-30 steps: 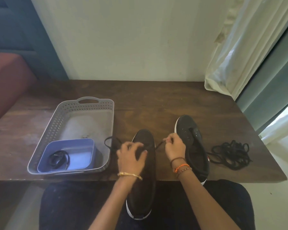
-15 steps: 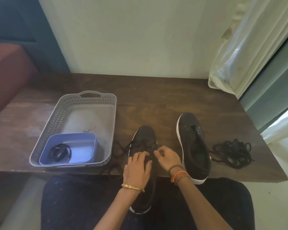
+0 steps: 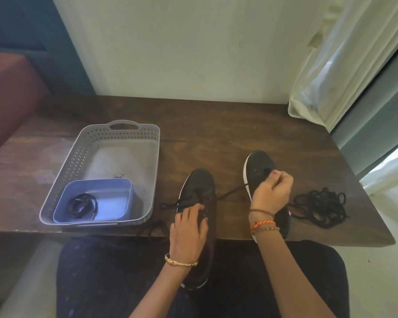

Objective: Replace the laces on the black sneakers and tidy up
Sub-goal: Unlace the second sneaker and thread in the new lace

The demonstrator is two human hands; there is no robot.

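Closest to the camera is the person's lap in dark pants, with the heel end of the near sneaker (image 3: 199, 189) hanging off the table edge (image 3: 216, 125) over it. The left hand (image 3: 189, 228) lies on top of that shoe around the eyelet area, fingers fairly straight and pressing down, not wrapped around anything, gold bracelet on the wrist. The right hand (image 3: 271, 193) is raised further out and to the right, fingers curled in, pinching the end of the black lace (image 3: 230, 193) and holding it taut in a diagonal line from the shoe's eyelets. The other end of that lace trails loose off the left side of the shoe and over the table edge.

The shoe itself is black with a thin white sole, toe pointing away. The 2nd sneaker (image 3: 260, 164) sits just right of it, partly hidden behind the right hand. Right of that is a tangled pile of black laces (image 3: 319, 205) on the wood.

Over on the left is a grey perforated basket (image 3: 94, 143) with a blue tub (image 3: 115, 191) inside, and 1 coiled black lace (image 3: 83, 205) in the tub.
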